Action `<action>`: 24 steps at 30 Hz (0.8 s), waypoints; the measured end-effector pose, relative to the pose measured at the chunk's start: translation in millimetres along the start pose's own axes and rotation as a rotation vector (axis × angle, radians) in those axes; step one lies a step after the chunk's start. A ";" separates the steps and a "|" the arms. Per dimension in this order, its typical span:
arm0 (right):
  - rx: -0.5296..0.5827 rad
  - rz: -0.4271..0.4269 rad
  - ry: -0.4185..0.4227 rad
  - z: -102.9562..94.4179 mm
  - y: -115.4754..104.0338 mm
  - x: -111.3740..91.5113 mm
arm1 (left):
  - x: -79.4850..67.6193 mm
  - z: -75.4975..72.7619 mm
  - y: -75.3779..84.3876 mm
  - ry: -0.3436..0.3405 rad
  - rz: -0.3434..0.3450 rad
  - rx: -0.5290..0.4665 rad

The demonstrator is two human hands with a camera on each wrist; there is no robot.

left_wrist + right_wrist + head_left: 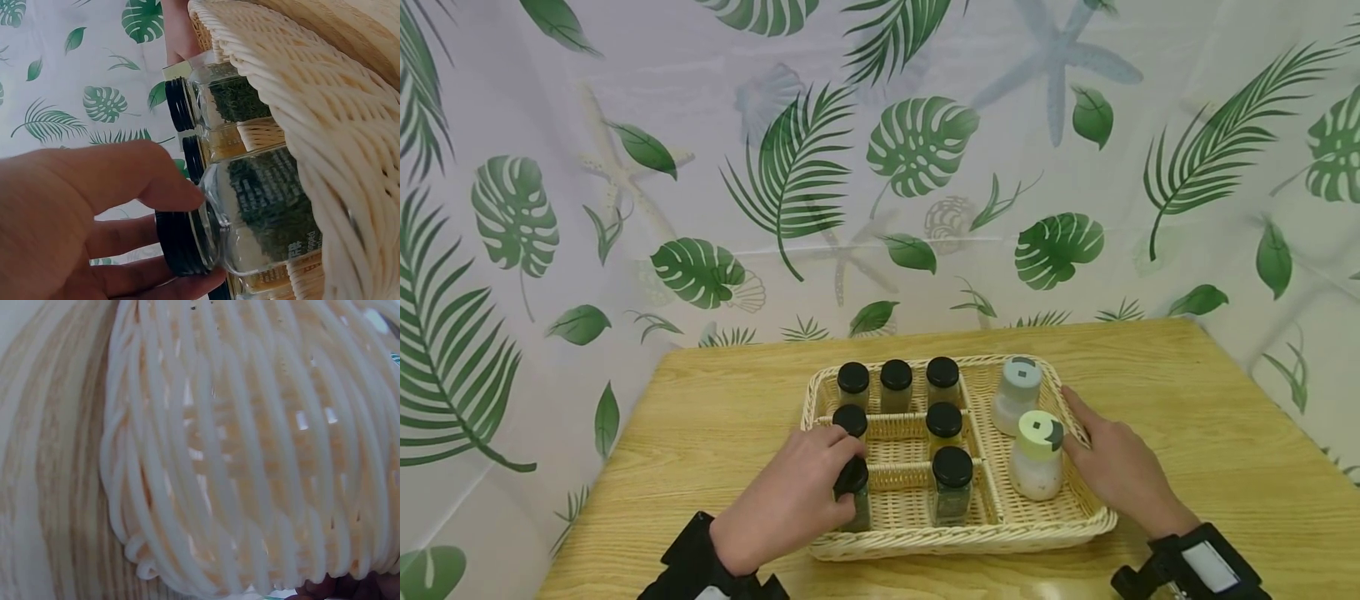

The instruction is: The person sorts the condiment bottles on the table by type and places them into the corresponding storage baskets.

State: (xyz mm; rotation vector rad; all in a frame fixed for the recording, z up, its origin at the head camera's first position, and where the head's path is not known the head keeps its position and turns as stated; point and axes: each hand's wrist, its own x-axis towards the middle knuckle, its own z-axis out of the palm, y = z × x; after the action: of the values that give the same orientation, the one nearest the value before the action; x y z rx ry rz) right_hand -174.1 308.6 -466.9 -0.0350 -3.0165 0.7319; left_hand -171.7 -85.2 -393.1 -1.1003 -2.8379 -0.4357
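Observation:
My left hand [793, 496] grips the black lid of a glass spice jar [265, 215] between thumb and fingers; dried green herb shows through its glass. This jar stands in the front left compartment of a pale wicker basket [955, 542]. On the basket's right rim, my right hand [1123, 467] holds the edge, its thumb inside by the shakers. A second jar of green herb [952, 492] stands at the front compartment's right end. In the right wrist view, woven basket wall [250, 456] fills most of the frame, with fingertips [356, 587] at its lower edge.
Several more black-lidded jars [896, 385] stand in the back and middle compartments. The long right compartment holds a white-lidded shaker [1018, 392] and a yellow-green-lidded shaker [1037, 458]. The wooden table [722, 408] meets a leaf-patterned cloth [925, 275] behind.

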 end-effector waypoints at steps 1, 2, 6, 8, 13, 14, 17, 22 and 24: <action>0.001 0.000 0.000 -0.2 0.0 0.0 | 0.0 0.7 -0.2 0.013 0.008 0.016; 0.001 0.001 0.001 -0.4 0.0 0.1 | -0.1 1.5 -0.6 0.027 0.017 0.032; 0.009 0.002 0.001 -0.6 0.2 0.5 | -0.4 5.0 -1.7 0.065 0.035 0.087; 0.012 0.003 0.000 -0.5 0.4 0.8 | -0.2 6.9 -2.1 0.074 0.035 0.099; 0.009 0.001 0.000 0.0 0.8 0.8 | -0.1 10.1 -2.8 0.087 0.035 0.109; 0.009 0.001 0.001 -0.1 0.9 0.8 | -0.2 10.5 -2.9 0.091 0.036 0.108; 0.007 0.000 0.004 -0.4 1.0 0.8 | -0.5 11.1 -2.9 0.102 0.041 0.108; 0.011 0.001 0.002 -0.5 1.0 0.0 | -0.2 12.4 -2.0 0.115 0.041 0.120; 0.013 0.003 0.000 -0.4 1.1 -0.4 | -0.2 13.2 -1.7 0.122 0.040 0.126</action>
State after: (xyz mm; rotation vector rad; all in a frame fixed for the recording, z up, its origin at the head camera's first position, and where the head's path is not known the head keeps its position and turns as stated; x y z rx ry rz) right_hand -173.7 309.8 -467.1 -0.0391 -3.0122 0.7520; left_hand -172.2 -82.7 -406.2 -1.0667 -2.6918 -0.3050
